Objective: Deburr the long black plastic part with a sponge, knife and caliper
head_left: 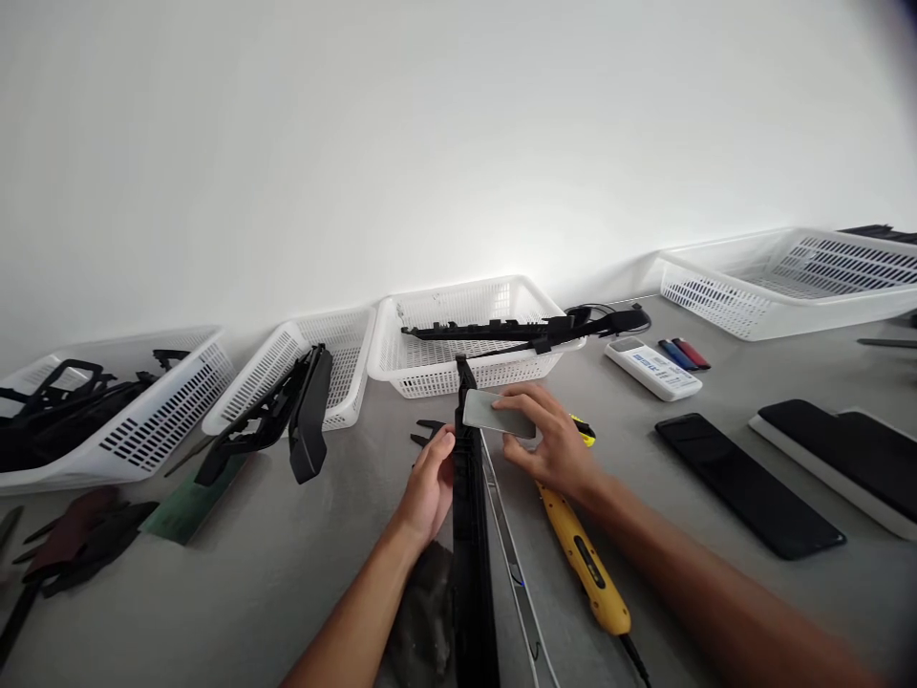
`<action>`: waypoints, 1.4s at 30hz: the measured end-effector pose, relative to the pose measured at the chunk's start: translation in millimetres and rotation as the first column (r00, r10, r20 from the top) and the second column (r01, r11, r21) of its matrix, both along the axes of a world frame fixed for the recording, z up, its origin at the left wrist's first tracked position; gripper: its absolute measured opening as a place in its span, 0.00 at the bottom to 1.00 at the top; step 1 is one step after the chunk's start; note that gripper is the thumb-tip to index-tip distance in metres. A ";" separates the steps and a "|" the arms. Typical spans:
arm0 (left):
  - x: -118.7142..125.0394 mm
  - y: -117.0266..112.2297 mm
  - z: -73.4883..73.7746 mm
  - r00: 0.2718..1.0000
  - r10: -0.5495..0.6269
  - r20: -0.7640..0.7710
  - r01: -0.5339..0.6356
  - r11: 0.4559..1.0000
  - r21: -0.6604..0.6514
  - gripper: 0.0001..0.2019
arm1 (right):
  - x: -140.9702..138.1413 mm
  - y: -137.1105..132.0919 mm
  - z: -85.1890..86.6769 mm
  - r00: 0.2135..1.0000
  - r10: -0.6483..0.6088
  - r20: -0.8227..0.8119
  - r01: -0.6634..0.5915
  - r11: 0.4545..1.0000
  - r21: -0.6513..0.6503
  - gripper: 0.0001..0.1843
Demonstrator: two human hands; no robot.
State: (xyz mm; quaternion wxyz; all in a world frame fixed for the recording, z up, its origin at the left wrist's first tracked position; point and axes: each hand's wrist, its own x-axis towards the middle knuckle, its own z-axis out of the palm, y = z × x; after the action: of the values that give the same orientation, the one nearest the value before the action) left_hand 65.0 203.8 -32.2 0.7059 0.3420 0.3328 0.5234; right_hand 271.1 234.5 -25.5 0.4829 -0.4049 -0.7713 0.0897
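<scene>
A long black plastic strip (473,535) runs from the bottom edge up toward the baskets, standing on edge. My left hand (428,483) grips it from the left side, thumb along its upper part. In my right hand (550,438) is a thin grey rectangular pad (498,414), pinched between thumb and fingers. Its left end meets the strip near the top. Just right of the strip lies a narrow light-coloured slotted bar (514,564). A yellow corded power tool (586,564) lies below my right forearm. A yellow and black tool (585,430), partly hidden, is behind that hand.
White baskets (422,382) with black plastic parts line the wall, and another basket (759,311) stands at right. A white device (651,368), a black phone (749,483) and a black-and-white object (845,459) lie right. A green sheet (192,502) and dark tools (78,540) lie left.
</scene>
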 end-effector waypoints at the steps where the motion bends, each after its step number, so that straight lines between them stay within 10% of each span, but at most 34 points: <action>1: -0.1 0.2 -0.4 1.000 -0.005 0.001 0.005 1.000 0.006 0.18 | 1.6 0.9 -0.2 1.000 -0.017 -0.005 0.017 1.000 -0.003 0.19; 21: 0.9 -2.9 8.8 0.986 -0.152 -0.075 0.153 0.988 0.006 0.18 | 6.4 3.1 1.3 0.997 -0.027 -0.074 0.020 0.995 -0.101 0.17; 34: 1.6 -3.4 15.4 0.997 0.056 -0.044 -0.058 0.997 -0.046 0.25 | -10.9 -18.2 15.0 0.958 0.286 0.015 -0.285 0.956 -0.073 0.21; 42: 0.1 -1.2 8.9 0.998 0.061 0.019 -0.060 0.998 -0.027 0.25 | -10.7 -17.0 16.6 0.975 0.219 0.042 -0.217 0.975 -0.035 0.23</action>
State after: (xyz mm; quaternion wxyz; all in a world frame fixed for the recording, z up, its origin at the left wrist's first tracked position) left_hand 65.1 202.6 -23.4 0.6976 0.3171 0.3429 0.5434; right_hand 260.4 217.4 -8.8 0.4462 -0.3269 -0.8205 0.1444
